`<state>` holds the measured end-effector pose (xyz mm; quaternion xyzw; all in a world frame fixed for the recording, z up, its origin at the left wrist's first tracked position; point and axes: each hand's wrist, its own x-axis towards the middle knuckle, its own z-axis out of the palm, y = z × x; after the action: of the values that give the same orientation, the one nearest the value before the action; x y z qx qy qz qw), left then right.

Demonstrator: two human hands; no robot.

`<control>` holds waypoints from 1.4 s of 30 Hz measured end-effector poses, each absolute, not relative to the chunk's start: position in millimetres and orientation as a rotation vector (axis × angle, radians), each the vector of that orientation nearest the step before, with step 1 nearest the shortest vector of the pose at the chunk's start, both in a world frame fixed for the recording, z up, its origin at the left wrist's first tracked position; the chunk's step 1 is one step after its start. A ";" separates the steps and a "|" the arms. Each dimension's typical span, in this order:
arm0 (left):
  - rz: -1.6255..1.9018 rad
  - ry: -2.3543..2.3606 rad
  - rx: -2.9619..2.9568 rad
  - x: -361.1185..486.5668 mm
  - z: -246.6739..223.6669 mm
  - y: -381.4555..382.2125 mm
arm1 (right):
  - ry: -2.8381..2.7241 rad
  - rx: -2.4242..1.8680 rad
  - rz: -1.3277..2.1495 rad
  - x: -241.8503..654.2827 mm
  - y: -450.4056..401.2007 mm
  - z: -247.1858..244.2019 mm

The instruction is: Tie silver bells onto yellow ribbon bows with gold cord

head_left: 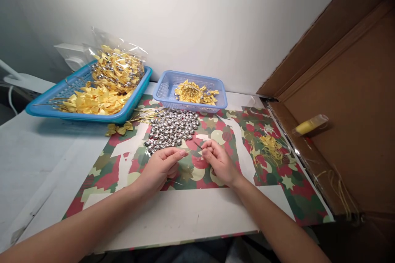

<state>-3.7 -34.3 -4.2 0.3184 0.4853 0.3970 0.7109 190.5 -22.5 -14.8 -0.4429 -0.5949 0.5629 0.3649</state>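
Observation:
My left hand (163,166) is closed just below the pile of silver beads (173,128), thumb pressed on the fingers. A thin wire end (176,182) sticks out beneath it; what lies between the fingertips is too small to name. To its right, my right hand (219,162) pinches a thin dark stick-like tool (197,144), its tip pointing up and left. The two hands are apart, over the patterned paper (197,172). Gold leaf pieces on stems (120,129) lie left of the beads.
A large blue basket (77,118) at the left holds gold pieces and a clear bag (119,63). A smaller blue basket (191,106) stands behind the beads. Gold threads (270,150) lie at right, near a cardboard wall (345,90) and a yellow tube (310,125).

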 end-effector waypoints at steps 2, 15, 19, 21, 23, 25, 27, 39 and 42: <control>0.883 1.080 0.704 -4.1 -4.5 -33.9 | -1.482 -1.185 1.444 194.1 -20.8 -13.0; 0.897 1.073 0.738 -2.7 -3.3 -34.1 | -1.567 -1.013 1.547 186.7 -26.8 -17.4; 0.890 1.068 0.740 -2.9 -4.4 -33.9 | -1.543 -1.009 1.556 187.1 -26.9 -16.7; 0.887 1.065 0.740 -2.9 -5.0 -33.7 | -1.540 -1.010 1.548 187.2 -27.4 -16.9; 0.885 1.062 0.740 -2.8 -5.3 -33.5 | -1.541 -1.017 1.532 187.3 -27.8 -17.5; 0.887 1.060 0.744 -2.8 -5.2 -33.4 | -1.547 -1.028 1.514 187.4 -27.7 -18.2; 0.888 1.054 0.748 -2.9 -4.7 -33.5 | -1.553 -1.033 1.510 187.5 -27.1 -18.6; 0.883 1.054 0.745 -3.5 -5.1 -33.6 | -1.621 -1.200 1.286 191.4 -21.2 -16.5; 0.919 1.021 0.769 -5.1 -3.8 -34.6 | -1.742 -1.449 0.866 200.7 -12.0 -17.9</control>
<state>-5.1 -34.6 -3.8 0.3461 0.4595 0.4134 0.7058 200.7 -12.0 -17.9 -0.5594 -0.6727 0.3344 0.3505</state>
